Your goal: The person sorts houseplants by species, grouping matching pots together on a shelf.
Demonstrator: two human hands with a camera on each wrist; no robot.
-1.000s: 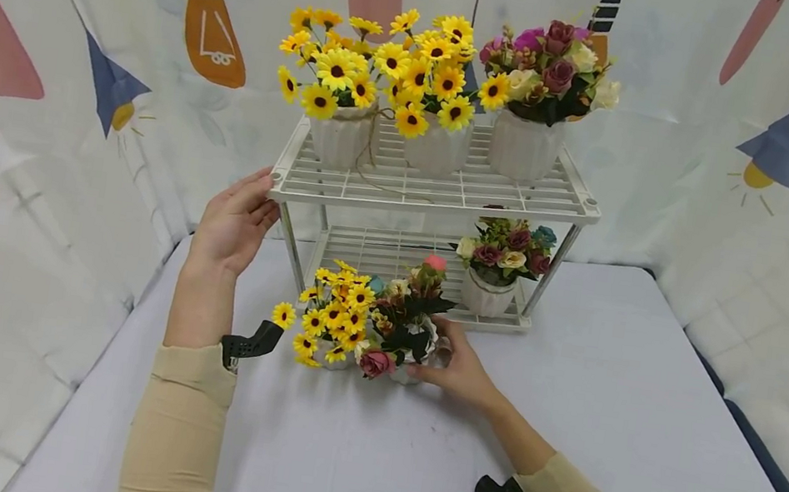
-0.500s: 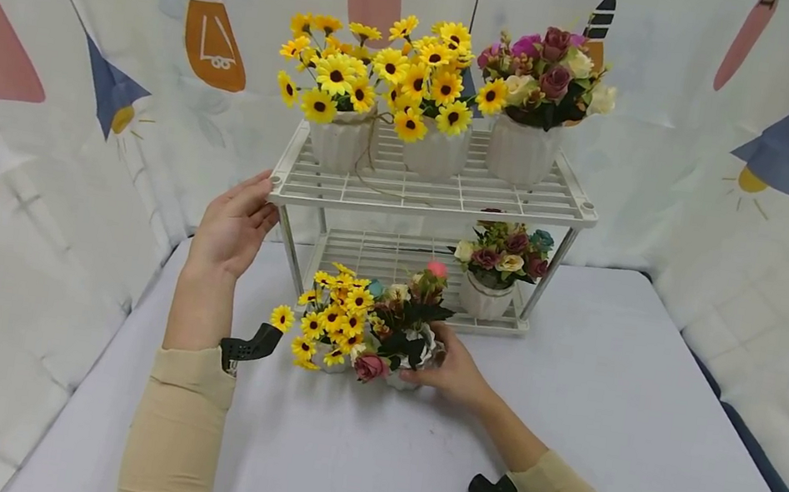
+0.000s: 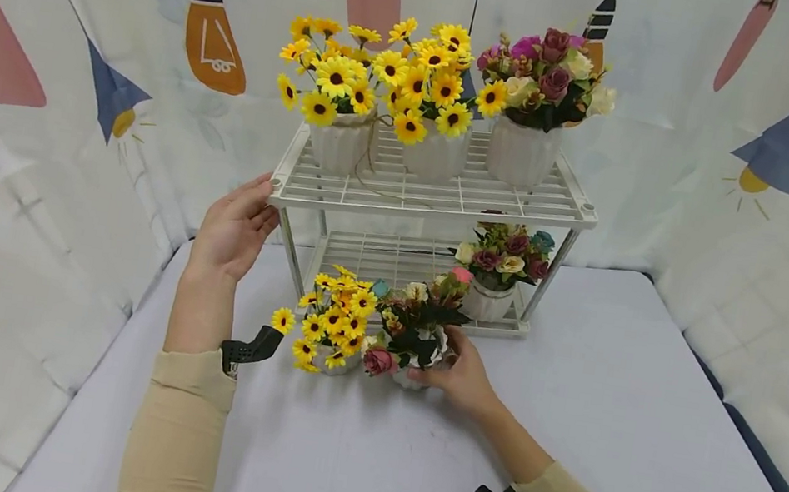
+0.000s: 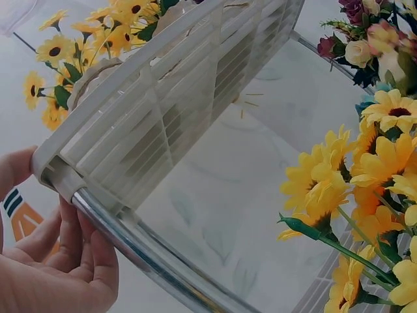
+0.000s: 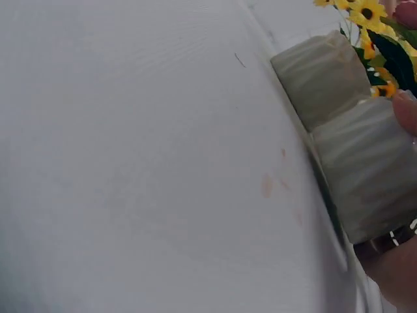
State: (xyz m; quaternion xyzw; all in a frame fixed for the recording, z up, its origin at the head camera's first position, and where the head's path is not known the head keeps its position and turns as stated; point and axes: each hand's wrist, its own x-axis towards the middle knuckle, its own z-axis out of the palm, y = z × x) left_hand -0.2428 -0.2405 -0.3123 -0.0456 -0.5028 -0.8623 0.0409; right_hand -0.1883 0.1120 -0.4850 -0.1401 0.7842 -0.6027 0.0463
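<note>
My left hand point(image 3: 234, 228) grips the left front corner of a white two-tier shelf rack point(image 3: 436, 217). In the left wrist view the thumb lies on the plastic corner point(image 4: 58, 176) and the fingers curl beside the metal post point(image 4: 124, 238). In front of the lower tier, my right hand point(image 3: 462, 382) holds a white pot of mixed artificial roses point(image 3: 422, 317) by its side. The right wrist view shows that ribbed pot point(image 5: 371, 169) between the thumb and a ringed finger. Just left of it stands a pot of small yellow sunflowers point(image 3: 334, 322).
Two pots of yellow sunflowers point(image 3: 344, 88) and a pot of purple and cream roses point(image 3: 554, 83) stand on the upper tier. Another rose pot point(image 3: 489, 300) occupies the lower tier's right end. A white cloth point(image 3: 364, 460) covers the table; a printed curtain point(image 3: 680, 152) hangs behind.
The rose pot in my right hand has shifted slightly right, its blooms swinging right, away from the neighbouring sunflowers. My left hand keeps its hold on the rack corner.
</note>
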